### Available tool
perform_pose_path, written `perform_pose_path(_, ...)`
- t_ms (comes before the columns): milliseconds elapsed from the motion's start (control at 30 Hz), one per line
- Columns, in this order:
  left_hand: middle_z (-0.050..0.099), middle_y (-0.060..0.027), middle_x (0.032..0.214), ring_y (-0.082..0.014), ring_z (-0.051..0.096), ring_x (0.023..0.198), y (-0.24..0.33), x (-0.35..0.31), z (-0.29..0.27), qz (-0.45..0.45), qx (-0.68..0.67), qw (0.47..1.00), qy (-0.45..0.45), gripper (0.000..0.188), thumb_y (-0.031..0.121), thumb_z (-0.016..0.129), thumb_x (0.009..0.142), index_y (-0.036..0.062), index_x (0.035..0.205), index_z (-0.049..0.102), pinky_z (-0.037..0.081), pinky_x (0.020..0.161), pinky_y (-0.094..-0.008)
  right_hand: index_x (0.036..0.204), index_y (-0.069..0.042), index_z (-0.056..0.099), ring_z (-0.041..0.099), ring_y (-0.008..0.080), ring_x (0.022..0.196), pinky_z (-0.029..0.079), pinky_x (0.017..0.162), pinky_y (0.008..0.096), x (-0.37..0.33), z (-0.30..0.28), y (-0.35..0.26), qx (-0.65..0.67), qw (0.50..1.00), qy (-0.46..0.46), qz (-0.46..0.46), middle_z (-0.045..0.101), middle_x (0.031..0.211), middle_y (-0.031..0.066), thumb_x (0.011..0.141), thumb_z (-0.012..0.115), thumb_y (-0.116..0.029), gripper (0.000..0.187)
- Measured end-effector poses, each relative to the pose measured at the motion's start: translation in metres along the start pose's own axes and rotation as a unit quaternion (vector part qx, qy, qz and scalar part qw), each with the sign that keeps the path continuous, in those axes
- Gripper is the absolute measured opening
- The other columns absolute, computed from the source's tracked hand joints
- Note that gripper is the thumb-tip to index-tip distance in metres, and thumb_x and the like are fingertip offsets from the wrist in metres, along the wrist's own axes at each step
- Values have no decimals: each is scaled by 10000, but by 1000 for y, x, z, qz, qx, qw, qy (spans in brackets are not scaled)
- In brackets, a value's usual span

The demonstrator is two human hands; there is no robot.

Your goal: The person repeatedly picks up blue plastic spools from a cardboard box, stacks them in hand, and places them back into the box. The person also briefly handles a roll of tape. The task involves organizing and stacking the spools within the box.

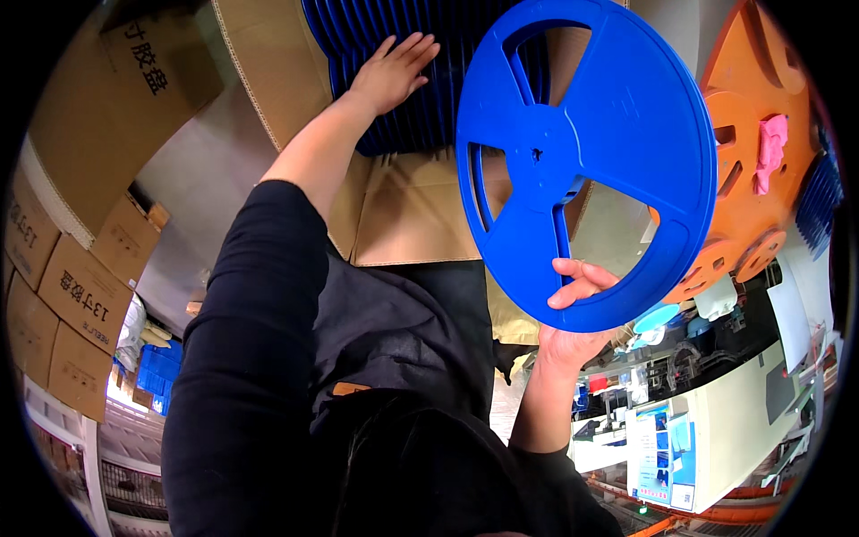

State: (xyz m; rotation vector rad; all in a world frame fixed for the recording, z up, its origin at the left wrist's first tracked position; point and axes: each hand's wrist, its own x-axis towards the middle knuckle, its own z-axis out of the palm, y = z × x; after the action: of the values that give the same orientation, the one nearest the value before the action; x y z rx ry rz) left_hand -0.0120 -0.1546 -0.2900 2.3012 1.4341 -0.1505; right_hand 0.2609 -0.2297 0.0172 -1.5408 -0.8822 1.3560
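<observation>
A large blue plastic reel point(626, 116), with wide cut-outs around its hub, is held up at the right. My right hand point(582, 300) grips its lower rim, fingers curled through a cut-out. My left hand point(394, 73) lies with its fingers stretched out on a row of blue reels point(416, 121). Those reels stand on edge, packed side by side in an open cardboard box point(416, 215). The held reel hides part of the row and the box's right side.
Orange panels with round shapes and slots point(743, 179) stand at the right, a pink cloth point(770, 154) on them. More blue reels point(820, 201) are at the far right. Stacked cartons point(76, 286) fill the left. A pale machine point(734, 430) stands lower right.
</observation>
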Motion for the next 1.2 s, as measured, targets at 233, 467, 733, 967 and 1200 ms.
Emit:
perform_pose_path(233, 562, -139, 1160, -318, 407, 1258, 41, -40, -12, 104, -15, 994, 4, 280, 150, 558, 756, 53, 994, 668, 226, 1138, -449, 1102, -11, 542, 659, 288, 868, 480, 860, 413, 3, -4, 10, 17, 1000, -16, -13, 591, 586, 74, 962, 459, -453, 471)
perform_pose_path(467, 274, -174, 1502, -324, 292, 1374, 152, -54, 17, 74, 109, 945, -301, 535, 262, 392, 957, 96, 1458, 302, 161, 1138, -477, 1079, 20, 547, 663, 307, 826, 445, 922, 495, 23, 23, 42, -9, 997, -58, -49, 621, 618, 100, 940, 495, -420, 464)
perform_pose_path(733, 500, -178, 1342, -312, 445, 1266, 164, -54, 38, -51, -5, 953, -299, 591, 207, 350, 940, -18, 1463, 194, 167, 1118, -489, 1000, 59, 611, 654, 271, 920, 350, 1046, 471, 40, 51, 75, 52, 994, -77, 54, 678, 824, 139, 956, 515, -280, 355)
perform_pose_path(967, 537, -153, 1304, -309, 463, 1250, 164, -58, 45, -75, -70, 948, -300, 552, 230, 363, 931, 34, 1439, 275, 121, 1131, -495, 1095, 37, 574, 639, 194, 940, 365, 1045, 407, 45, 71, 112, -21, 994, -98, 35, 686, 919, 151, 947, 530, -393, 457)
perform_pose_path(1200, 548, -176, 1280, -313, 465, 1246, 186, -104, 24, -109, -156, 935, -301, 440, 255, 416, 925, 11, 1281, 501, 275, 1099, -445, 1481, -45, 195, 207, 274, 1418, 168, 1142, 420, 27, 54, 135, -186, 971, -123, 85, 246, 1523, 142, 933, 540, -399, 738)
